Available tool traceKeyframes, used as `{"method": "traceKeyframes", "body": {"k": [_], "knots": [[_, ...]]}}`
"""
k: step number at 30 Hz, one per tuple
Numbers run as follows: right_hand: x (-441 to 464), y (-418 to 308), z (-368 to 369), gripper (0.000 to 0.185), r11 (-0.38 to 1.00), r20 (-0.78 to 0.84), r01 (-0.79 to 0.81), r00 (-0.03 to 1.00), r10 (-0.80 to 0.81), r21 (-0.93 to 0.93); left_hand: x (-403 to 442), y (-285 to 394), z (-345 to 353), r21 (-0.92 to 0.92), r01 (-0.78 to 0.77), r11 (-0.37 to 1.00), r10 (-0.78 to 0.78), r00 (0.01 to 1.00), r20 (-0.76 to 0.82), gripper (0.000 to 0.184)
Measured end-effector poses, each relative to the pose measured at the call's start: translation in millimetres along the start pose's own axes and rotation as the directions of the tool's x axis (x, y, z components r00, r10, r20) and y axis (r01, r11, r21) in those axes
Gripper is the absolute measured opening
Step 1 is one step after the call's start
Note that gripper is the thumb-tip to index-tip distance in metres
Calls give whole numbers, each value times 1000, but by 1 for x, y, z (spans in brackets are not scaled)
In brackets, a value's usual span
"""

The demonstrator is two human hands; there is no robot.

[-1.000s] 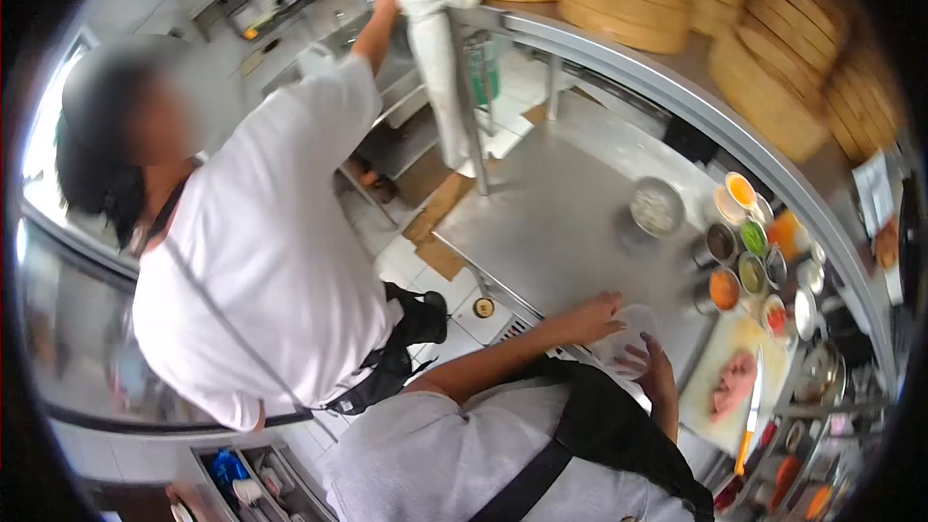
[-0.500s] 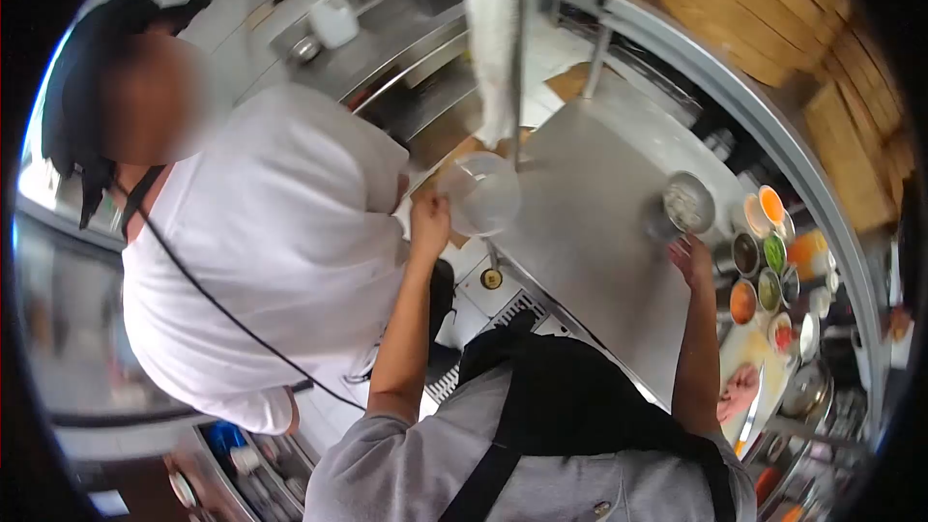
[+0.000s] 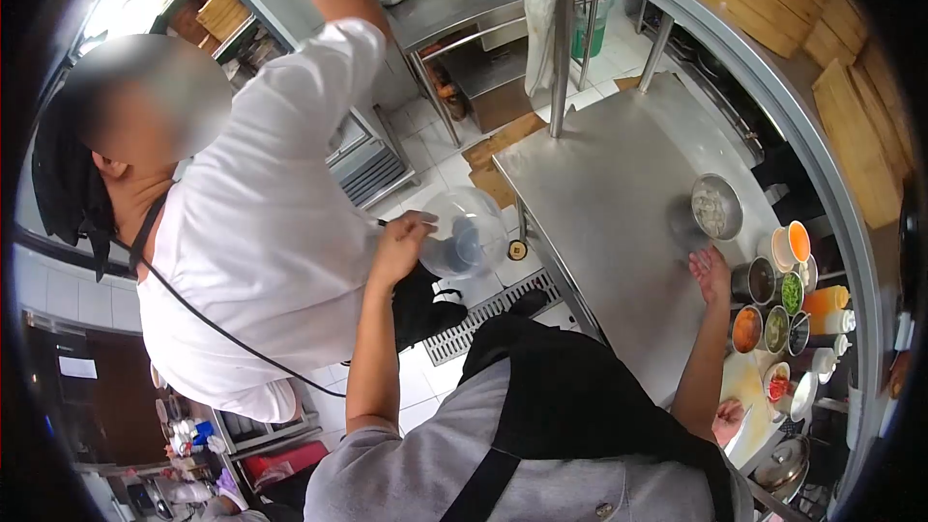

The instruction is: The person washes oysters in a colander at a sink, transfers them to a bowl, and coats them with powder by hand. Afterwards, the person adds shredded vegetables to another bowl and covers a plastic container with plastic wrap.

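My left hand grips the rim of a clear plastic bowl, held out over the floor between the steel table and a co-worker. My right hand is above the table with its palm turned up and fingers apart, holding nothing. Just beyond its fingertips stands a metal bowl with pale whitish pieces inside. I cannot tell whether the fingertips touch that bowl.
A co-worker in a white shirt stands close on my left, one arm raised. Several containers of ingredients, including chopped greens, line the right side. Another person's hand is by a cutting board. Bamboo steamers sit on the shelf above.
The co-worker has lifted an arm upward. My view has shifted, and the plastic bowl in my left hand now appears lower and further left. My right hand stays near the metal bowl.
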State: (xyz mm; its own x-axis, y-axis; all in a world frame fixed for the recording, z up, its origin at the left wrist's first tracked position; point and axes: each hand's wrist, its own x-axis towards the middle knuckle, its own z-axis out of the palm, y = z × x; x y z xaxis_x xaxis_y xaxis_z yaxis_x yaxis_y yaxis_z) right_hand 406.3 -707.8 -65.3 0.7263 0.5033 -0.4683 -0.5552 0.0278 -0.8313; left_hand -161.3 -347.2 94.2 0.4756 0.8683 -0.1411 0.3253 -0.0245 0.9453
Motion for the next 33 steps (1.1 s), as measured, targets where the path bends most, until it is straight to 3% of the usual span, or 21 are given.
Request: {"method": "traceKeyframes", "body": {"k": [1,2,3,5,8,12,14,15,18,19,22,25,32,33], "knots": [[1,2,-6,51,1000,15,1,1000,-1,9,-1,-16,-12,194,-42,980,65,992,-109,22],[3,3,-12,51,1000,30,5,1000,-6,22,1,-45,-29,204,-69,976,122,958,-260,21],[4,3,-17,50,1000,46,-16,999,15,23,-2,-66,-48,564,-149,812,414,828,-378,20],[-1,3,-27,50,998,67,-48,997,46,40,-22,-63,-64,640,60,766,352,794,-496,24],[-12,-11,-40,54,999,85,-2,996,-2,53,-50,-32,-39,481,113,869,143,874,-465,30],[-12,-20,-50,51,999,55,-8,998,6,45,-57,-80,-72,551,123,826,246,800,-548,33],[-9,-18,-61,50,999,76,0,997,-4,53,-63,-89,-81,636,129,761,375,712,-593,33],[-6,-18,-64,51,999,90,-3,996,-2,53,-63,-90,-74,713,202,671,406,704,-582,31],[-6,-15,-77,53,998,116,-12,993,5,62,-71,-70,-50,220,129,967,-18,894,-447,28],[-5,-15,-79,53,998,122,-11,993,3,68,-72,-64,-44,75,78,994,-43,922,-384,25],[0,-21,-80,53,997,112,-22,994,13,76,-79,-61,-60,-53,10,999,-32,894,-446,23],[6,-21,-89,54,995,129,-25,992,13,94,-92,-90,-90,-84,-33,996,-37,707,-707,24],[27,-16,-101,56,994,139,-96,986,89,44,-130,-99,-109,3,93,996,-62,696,-716,36],[27,-16,-98,56,994,136,-104,986,98,39,-141,-90,-114,-22,63,998,-57,622,-781,34]]}}
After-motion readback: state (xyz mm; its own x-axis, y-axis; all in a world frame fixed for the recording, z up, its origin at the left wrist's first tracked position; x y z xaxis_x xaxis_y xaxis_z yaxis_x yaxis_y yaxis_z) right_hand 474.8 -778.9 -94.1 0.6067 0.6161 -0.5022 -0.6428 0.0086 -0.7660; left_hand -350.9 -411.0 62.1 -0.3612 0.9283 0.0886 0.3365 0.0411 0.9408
